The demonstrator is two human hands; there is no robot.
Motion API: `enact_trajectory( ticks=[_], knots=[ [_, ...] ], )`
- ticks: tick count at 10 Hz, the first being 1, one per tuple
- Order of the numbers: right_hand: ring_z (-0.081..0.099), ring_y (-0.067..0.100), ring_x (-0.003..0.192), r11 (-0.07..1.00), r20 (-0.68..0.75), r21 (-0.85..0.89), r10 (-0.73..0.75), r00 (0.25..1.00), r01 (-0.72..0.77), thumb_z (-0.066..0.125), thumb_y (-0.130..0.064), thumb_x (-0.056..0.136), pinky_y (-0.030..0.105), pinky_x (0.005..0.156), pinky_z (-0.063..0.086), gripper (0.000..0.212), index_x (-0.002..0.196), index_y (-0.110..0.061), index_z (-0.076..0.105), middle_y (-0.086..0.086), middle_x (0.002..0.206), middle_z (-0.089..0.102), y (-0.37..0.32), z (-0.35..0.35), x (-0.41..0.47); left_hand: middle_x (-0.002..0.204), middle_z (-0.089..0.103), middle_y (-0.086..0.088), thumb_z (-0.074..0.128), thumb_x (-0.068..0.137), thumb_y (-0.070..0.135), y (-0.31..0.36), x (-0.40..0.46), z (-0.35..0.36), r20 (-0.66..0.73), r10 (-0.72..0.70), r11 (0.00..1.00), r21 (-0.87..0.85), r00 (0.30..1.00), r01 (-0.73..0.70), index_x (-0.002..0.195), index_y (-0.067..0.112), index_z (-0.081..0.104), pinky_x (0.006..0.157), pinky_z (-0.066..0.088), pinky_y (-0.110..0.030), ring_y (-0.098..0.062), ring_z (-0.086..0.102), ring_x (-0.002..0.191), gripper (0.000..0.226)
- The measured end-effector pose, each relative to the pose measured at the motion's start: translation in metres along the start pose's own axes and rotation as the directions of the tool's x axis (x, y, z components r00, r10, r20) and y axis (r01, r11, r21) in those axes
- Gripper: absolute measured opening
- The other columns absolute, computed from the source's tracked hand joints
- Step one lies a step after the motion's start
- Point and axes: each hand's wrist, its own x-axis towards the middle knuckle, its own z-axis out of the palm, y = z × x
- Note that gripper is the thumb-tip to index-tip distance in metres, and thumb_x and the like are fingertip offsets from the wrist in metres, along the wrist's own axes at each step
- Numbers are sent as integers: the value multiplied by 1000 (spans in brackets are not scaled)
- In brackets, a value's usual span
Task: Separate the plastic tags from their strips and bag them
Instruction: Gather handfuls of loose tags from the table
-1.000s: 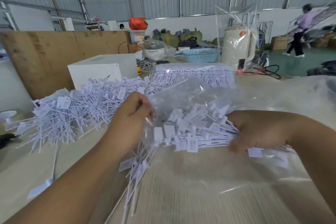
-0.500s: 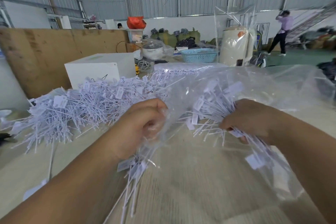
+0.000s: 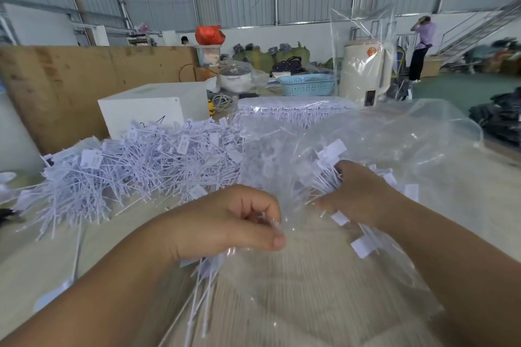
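A clear plastic bag (image 3: 394,149) billows over the table in front of me. My left hand (image 3: 234,222) pinches the bag's near edge between thumb and fingers. My right hand (image 3: 358,194), inside the bag's mouth, grips a bundle of white plastic tags (image 3: 327,160) with thin stems. A few loose tags (image 3: 203,282) lie under my left hand. A big heap of separated white tags (image 3: 135,166) covers the table to the left.
A white box (image 3: 146,113) stands behind the heap, with a plywood board (image 3: 70,84) at the left. Stacked tag strips (image 3: 293,110), a blue basket (image 3: 307,84) and a bagged cream cylinder (image 3: 363,70) sit farther back. A person (image 3: 421,48) stands at the far right.
The bag has been lifted and spread wider. My right hand has pushed the tag bundle deeper into it, up and to the right. My left hand has shifted right along the bag's edge.
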Motion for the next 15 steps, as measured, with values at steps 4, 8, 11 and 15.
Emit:
enact_trajectory(
  ticks=[4, 8, 11, 15],
  knots=[
    [59, 26, 69, 677, 95, 707, 195, 976, -204, 54, 2, 90, 29, 53, 54, 13, 101, 3, 59, 17, 88, 60, 10, 24, 17, 53, 43, 13, 57, 71, 36, 9, 0, 7, 176, -101, 993, 82, 979, 88, 57, 28, 56, 53, 34, -14, -2, 39, 51, 16],
    [64, 49, 95, 587, 132, 810, -167, 977, -9, 52, 5, 80, 57, 89, 52, 31, 107, 18, 55, 38, 102, 62, -15, 38, -4, 59, 50, 6, 73, 79, 36, -7, 8, 12, -197, 33, 999, 34, 980, -27, 73, 25, 63, 51, 40, -17, -8, 46, 52, 16],
    [55, 22, 70, 904, -69, -166, -410, 909, 395, 49, -30, 97, 35, 65, 46, 29, 77, -9, 54, 7, 74, 57, -14, 40, -6, 52, 37, 13, 69, 77, 7, -16, 13, 15, -224, -8, 956, 285, 975, 73, 61, 22, 44, 48, 29, -21, -6, 32, 49, 33],
    [50, 17, 48, 966, 226, 211, -197, 954, 150, 46, 6, 87, 25, 49, 37, 32, 58, -4, 58, 6, 50, 55, -18, 22, -12, 54, 30, 11, 61, 76, 4, -8, 11, 24, -140, 3, 932, 359, 990, 48, 60, 22, 35, 50, 25, -24, -7, 27, 51, 35]
  ],
)
